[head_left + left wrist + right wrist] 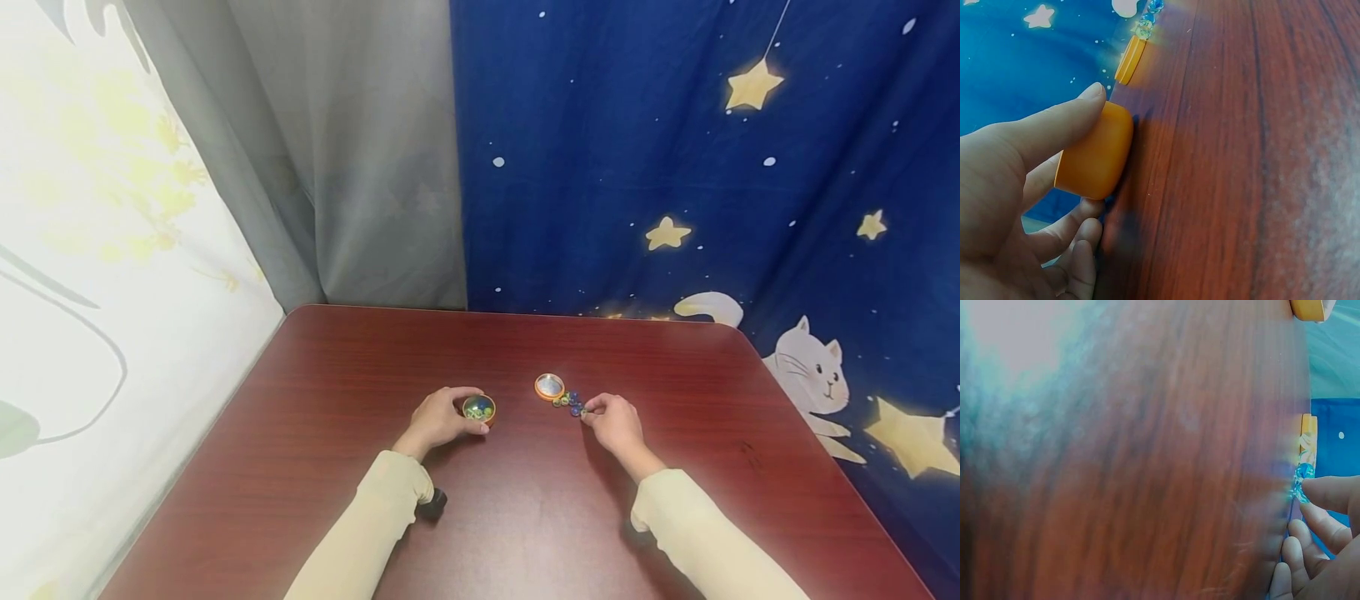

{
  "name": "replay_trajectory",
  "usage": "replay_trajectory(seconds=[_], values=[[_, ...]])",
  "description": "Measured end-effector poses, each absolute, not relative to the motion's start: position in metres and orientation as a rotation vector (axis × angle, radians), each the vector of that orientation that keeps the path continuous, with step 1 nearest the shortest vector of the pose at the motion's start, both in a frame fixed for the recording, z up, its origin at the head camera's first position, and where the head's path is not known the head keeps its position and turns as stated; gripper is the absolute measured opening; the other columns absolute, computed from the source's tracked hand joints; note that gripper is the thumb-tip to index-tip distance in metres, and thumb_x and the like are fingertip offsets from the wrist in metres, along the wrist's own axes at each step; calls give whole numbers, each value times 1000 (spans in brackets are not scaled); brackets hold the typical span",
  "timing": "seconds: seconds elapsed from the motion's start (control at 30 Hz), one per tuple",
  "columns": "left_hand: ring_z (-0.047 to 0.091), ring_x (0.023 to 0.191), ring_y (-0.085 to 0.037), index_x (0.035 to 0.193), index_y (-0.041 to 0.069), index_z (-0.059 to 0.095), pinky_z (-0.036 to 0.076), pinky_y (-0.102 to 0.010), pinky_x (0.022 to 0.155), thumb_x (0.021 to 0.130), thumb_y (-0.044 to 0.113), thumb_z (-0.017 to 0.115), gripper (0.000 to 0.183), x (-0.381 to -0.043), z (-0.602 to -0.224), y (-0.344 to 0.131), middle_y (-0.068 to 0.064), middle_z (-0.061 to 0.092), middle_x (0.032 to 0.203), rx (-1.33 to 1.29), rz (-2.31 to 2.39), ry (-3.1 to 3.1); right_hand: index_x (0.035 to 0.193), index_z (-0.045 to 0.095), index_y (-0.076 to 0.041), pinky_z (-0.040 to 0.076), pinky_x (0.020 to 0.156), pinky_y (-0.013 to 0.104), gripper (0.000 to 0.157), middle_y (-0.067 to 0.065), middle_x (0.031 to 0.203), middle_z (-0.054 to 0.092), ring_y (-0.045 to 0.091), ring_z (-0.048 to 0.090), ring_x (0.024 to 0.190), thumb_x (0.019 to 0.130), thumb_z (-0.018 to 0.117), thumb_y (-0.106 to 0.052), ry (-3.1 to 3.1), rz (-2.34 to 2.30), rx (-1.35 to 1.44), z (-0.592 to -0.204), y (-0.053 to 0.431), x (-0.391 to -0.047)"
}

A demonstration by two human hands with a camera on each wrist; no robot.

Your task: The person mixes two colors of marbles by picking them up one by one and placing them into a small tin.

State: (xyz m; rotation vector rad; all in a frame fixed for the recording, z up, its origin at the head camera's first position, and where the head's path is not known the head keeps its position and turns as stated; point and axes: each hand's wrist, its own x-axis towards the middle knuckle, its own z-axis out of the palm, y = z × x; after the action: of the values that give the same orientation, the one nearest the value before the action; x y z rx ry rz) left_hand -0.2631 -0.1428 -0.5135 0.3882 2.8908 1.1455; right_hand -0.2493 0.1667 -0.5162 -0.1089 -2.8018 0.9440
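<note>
My left hand (442, 417) holds a small round orange jar (1100, 153) at the tabletop, thumb on one side and fingers on the other. Inside the jar lie several green and blue glass marbles (477, 409). To its right, the orange-rimmed lid (550, 387) rests on the table with its silvery inside up. Several loose marbles (574, 399) cluster beside the lid's right edge. My right hand (618, 427) is at the near right end of this cluster, its thumb and index finger pinching a blue marble (1300, 490). The fingertips partly hide that marble.
The dark red wooden table (525, 517) has rounded far corners. Behind it hang a grey curtain (382, 167) and a blue curtain (585, 208) with stars and a cat. A bright white curtain (135, 292) is along the left side. A black device (432, 505) sits at my left wrist.
</note>
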Motion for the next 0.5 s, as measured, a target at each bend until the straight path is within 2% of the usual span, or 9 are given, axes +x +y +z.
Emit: replay_trajectory(seconds=[0.23,0.5], values=[[57,82,-11,117,32,69,44,-40,73,61,43,91,61,-263,-513,-143,10,64,88,383,1130,2898,83,70,-10,43,70,41,9,2,77,68,24,59,77,79,77,-15,-2797,970,-163,-513,165,-246],[57,82,-10,117,33,69,44,-40,73,61,44,91,61,-263,-511,-142,10,65,88,369,1126,2896,84,69,-9,44,70,43,8,2,78,71,26,64,79,80,74,-14,-2748,988,-179,-510,162,-244]])
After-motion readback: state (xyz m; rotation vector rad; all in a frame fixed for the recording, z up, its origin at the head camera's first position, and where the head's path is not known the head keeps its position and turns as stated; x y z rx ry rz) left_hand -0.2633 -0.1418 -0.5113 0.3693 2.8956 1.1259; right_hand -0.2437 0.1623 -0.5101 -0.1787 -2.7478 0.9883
